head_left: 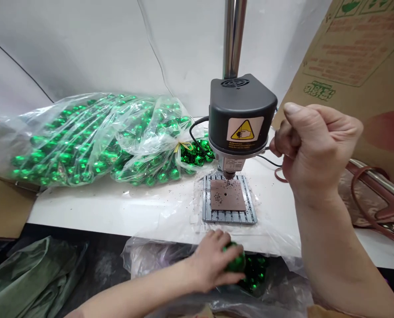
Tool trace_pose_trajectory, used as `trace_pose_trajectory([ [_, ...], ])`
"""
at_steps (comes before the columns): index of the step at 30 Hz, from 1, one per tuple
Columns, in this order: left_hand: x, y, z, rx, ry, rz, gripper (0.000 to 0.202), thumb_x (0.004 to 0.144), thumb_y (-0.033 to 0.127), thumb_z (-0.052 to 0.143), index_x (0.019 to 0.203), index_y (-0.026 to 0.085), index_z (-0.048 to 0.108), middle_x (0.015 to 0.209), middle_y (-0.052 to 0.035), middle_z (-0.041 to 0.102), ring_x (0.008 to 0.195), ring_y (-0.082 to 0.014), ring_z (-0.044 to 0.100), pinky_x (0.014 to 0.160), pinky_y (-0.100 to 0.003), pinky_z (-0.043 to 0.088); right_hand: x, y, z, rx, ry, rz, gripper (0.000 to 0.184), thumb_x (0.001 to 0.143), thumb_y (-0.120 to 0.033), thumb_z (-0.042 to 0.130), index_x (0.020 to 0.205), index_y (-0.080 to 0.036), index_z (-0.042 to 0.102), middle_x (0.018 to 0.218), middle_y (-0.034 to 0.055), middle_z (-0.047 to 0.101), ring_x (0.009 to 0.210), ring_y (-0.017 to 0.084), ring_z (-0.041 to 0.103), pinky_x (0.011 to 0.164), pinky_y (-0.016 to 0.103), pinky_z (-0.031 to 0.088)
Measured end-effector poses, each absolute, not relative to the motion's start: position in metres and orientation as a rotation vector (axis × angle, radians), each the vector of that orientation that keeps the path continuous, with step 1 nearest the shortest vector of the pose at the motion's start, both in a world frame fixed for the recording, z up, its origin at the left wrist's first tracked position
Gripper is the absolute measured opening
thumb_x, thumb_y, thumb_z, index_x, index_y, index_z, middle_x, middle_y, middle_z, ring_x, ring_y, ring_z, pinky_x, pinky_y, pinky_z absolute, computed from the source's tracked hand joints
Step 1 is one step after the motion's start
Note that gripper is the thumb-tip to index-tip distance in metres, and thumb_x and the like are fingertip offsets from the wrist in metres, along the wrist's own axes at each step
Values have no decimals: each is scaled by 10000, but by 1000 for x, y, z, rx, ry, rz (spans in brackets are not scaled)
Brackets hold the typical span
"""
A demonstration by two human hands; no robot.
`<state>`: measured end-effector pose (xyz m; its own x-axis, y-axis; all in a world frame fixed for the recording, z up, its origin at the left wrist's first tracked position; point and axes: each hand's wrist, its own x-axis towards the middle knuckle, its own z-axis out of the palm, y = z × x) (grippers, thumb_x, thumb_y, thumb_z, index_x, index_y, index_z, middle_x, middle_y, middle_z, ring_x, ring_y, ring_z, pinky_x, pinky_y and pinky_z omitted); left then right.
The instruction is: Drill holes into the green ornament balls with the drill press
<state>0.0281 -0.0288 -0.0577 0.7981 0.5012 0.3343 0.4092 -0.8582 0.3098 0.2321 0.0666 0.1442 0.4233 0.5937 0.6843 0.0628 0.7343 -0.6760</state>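
Note:
A small bench drill press [239,119] with a dark grey head stands on a white table [117,207]. Its grey slotted base [229,215] carries a brown plate [227,194] with a small hole. My right hand [312,150] is closed in a fist on the drill's feed handle [282,140] at the right of the head. My left hand [216,260] is below the table's front edge, fingers wrapped round a shiny green ball [235,259] in a clear plastic bag [259,282] holding more green balls.
Two clear bags full of green balls [84,137] lie on the table to the left of the drill. A large cardboard box [362,66] leans at the right, a brown bag with a strap [376,198] below it. Green plastic sheeting [27,274] lies lower left.

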Motion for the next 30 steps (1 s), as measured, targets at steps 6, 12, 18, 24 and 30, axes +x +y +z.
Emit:
trace_pose_trajectory([
  [6,12,-5,-70,2883,661,860,443,910,542,620,1203,210,604,1093,-129,685,1029,-278,623,875,-403,491,233,65,143,-715,-1114,353,426,835,-154,621,459,-187,424,380,-78,372,323,37,340,350,261,239],
  [12,26,151,-12,2523,1588,743,207,932,162,559,1121,204,632,1114,-123,628,1107,-298,558,977,-446,459,231,64,143,-717,-1083,346,441,827,-162,631,451,-193,402,373,-78,359,319,40,325,349,276,240],
  [18,46,215,-15,2441,1835,365,282,835,26,608,1083,149,668,1174,-172,595,1143,-330,594,999,-470,439,231,67,142,-705,-1053,382,432,806,-169,651,444,-197,418,364,-73,377,314,51,330,334,287,232],
  [24,24,217,-26,2431,1615,514,442,802,84,680,1219,221,627,1374,-132,502,1160,-310,616,1002,-426,467,231,66,143,-700,-1055,375,439,815,-181,646,439,-196,420,355,-79,375,305,45,324,332,288,221],
  [30,8,186,-25,1826,1187,1225,310,866,281,665,1170,221,652,1144,-75,616,968,-196,636,869,-319,514,230,65,142,-712,-1070,362,441,840,-203,630,451,-188,422,366,-81,376,321,40,333,344,278,225],
])
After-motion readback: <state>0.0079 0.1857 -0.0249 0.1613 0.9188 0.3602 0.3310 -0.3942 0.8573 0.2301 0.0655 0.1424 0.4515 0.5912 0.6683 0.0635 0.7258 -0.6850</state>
